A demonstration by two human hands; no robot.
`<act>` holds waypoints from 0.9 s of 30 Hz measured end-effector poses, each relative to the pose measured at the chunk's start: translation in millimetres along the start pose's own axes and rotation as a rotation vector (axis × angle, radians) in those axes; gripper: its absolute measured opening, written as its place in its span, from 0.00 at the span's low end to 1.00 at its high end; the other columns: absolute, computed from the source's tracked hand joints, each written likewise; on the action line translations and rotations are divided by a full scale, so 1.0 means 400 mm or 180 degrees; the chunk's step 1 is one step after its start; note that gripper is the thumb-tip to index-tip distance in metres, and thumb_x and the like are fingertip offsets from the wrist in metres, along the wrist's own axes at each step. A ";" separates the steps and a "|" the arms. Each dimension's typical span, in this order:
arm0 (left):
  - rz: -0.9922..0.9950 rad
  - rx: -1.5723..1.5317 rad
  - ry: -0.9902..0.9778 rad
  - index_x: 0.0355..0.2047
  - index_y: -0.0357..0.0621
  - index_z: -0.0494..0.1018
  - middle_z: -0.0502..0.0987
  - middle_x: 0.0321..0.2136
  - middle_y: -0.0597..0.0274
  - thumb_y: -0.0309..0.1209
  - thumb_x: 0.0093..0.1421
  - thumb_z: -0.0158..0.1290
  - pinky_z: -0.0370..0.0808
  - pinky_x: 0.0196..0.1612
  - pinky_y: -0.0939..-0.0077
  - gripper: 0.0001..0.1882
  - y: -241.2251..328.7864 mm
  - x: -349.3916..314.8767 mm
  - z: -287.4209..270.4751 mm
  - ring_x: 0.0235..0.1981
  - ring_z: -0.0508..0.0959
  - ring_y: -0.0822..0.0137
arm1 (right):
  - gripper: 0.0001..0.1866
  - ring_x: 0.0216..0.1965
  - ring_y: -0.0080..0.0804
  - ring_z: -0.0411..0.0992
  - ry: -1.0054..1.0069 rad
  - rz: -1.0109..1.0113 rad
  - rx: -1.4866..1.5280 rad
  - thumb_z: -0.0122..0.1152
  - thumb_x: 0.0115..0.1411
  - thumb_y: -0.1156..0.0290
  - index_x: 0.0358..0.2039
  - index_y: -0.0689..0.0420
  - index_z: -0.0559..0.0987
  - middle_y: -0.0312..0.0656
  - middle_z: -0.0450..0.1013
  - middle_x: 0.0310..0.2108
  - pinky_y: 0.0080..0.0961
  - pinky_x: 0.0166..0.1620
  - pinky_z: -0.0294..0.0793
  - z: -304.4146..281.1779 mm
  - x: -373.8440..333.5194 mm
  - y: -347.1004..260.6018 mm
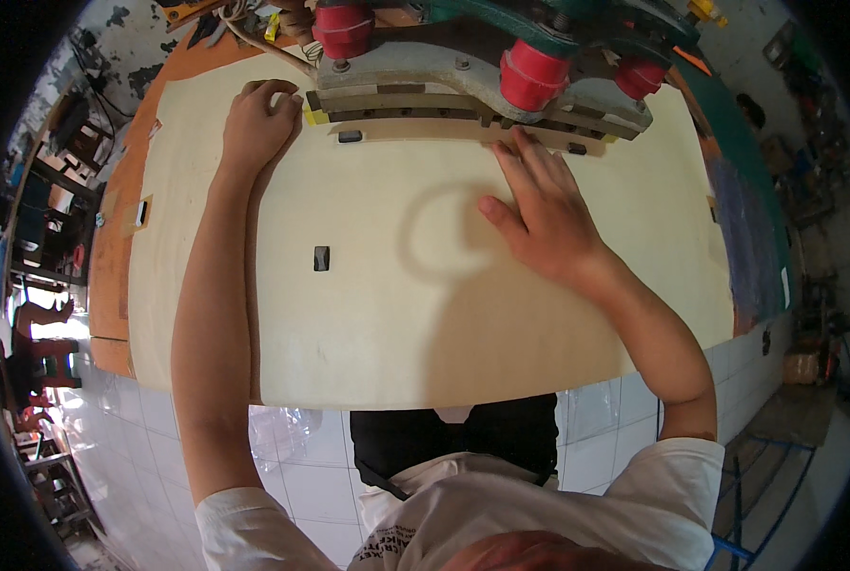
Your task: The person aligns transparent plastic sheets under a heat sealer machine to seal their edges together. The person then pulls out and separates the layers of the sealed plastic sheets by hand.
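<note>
A large cream sheet [368, 324] covers most of the table in front of me. My left hand [259, 124] rests on its far left part, fingers curled in, beside the left end of the press's metal bar [463, 103]. Whatever those fingers may hold is hidden. My right hand [547, 205] lies over the sheet with fingers stretched forward and thumb apart. Its fingertips reach the bar's front edge, close to a small black block [577, 148]. Another black block [350, 137] sits near the bar's left part, and a third black piece [322, 258] lies farther toward me.
Red cylindrical mounts [534, 76] join the bar to a green machine frame [491, 24] above. Orange-brown table surface [111, 328] shows at the left. White floor tiles [306, 485] lie below the near edge. A blue metal frame [767, 485] stands at the lower right.
</note>
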State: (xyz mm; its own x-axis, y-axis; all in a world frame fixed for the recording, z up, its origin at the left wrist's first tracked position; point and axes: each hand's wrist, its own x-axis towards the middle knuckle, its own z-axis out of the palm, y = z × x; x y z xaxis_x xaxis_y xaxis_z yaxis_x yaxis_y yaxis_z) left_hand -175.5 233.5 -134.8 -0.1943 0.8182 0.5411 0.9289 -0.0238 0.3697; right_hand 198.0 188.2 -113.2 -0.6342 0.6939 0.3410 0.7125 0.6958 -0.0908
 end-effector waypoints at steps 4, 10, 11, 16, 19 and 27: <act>-0.0177 -0.0131 -0.0163 0.41 0.50 0.78 0.74 0.46 0.50 0.41 0.57 0.49 0.70 0.51 0.61 0.16 0.009 0.003 -0.004 0.48 0.73 0.51 | 0.33 0.64 0.57 0.53 -0.0008 -0.0034 0.0049 0.50 0.62 0.51 0.58 0.65 0.63 0.63 0.56 0.61 0.54 0.63 0.50 0.002 0.003 0.010; -0.0197 -0.0133 -0.0200 0.41 0.50 0.78 0.74 0.46 0.50 0.41 0.57 0.49 0.70 0.51 0.61 0.16 0.010 0.002 -0.010 0.48 0.73 0.50 | 0.33 0.64 0.57 0.54 0.0027 -0.0047 0.0019 0.49 0.63 0.51 0.59 0.64 0.62 0.63 0.57 0.60 0.55 0.63 0.49 -0.004 0.003 0.002; -0.0162 -0.0088 -0.0176 0.40 0.50 0.78 0.75 0.46 0.50 0.41 0.56 0.49 0.70 0.51 0.61 0.16 0.013 0.003 -0.009 0.48 0.73 0.50 | 0.33 0.64 0.56 0.54 0.0008 -0.0080 0.0007 0.49 0.63 0.51 0.59 0.63 0.62 0.63 0.57 0.60 0.54 0.63 0.50 -0.010 0.004 0.001; -0.0103 -0.0047 -0.0227 0.44 0.42 0.75 0.73 0.46 0.47 0.38 0.57 0.49 0.70 0.51 0.62 0.18 0.008 0.005 -0.012 0.47 0.74 0.49 | 0.33 0.64 0.57 0.54 -0.0127 0.0115 -0.0082 0.49 0.63 0.50 0.59 0.63 0.63 0.64 0.57 0.60 0.54 0.63 0.50 -0.014 0.002 -0.007; -0.0154 -0.0138 -0.0140 0.40 0.49 0.79 0.75 0.45 0.49 0.40 0.56 0.49 0.70 0.50 0.61 0.16 0.011 0.004 -0.006 0.46 0.74 0.49 | 0.33 0.63 0.56 0.54 0.0037 0.0147 -0.0156 0.48 0.63 0.50 0.59 0.62 0.63 0.64 0.57 0.60 0.54 0.63 0.50 -0.001 -0.001 0.002; -0.0110 -0.0113 -0.0103 0.41 0.49 0.78 0.75 0.45 0.50 0.40 0.56 0.49 0.71 0.50 0.61 0.16 0.006 0.006 -0.001 0.46 0.74 0.51 | 0.33 0.64 0.57 0.54 -0.0038 0.0159 -0.0164 0.48 0.62 0.49 0.60 0.60 0.63 0.65 0.55 0.61 0.54 0.63 0.50 -0.005 -0.002 -0.001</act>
State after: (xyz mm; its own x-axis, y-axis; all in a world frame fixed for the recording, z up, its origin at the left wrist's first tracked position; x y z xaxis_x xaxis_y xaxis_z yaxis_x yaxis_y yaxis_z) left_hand -173.9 234.9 -132.3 -0.2154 0.8370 0.5030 0.9099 -0.0150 0.4146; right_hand 199.1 187.0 -111.4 -0.6010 0.7298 0.3259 0.7575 0.6501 -0.0590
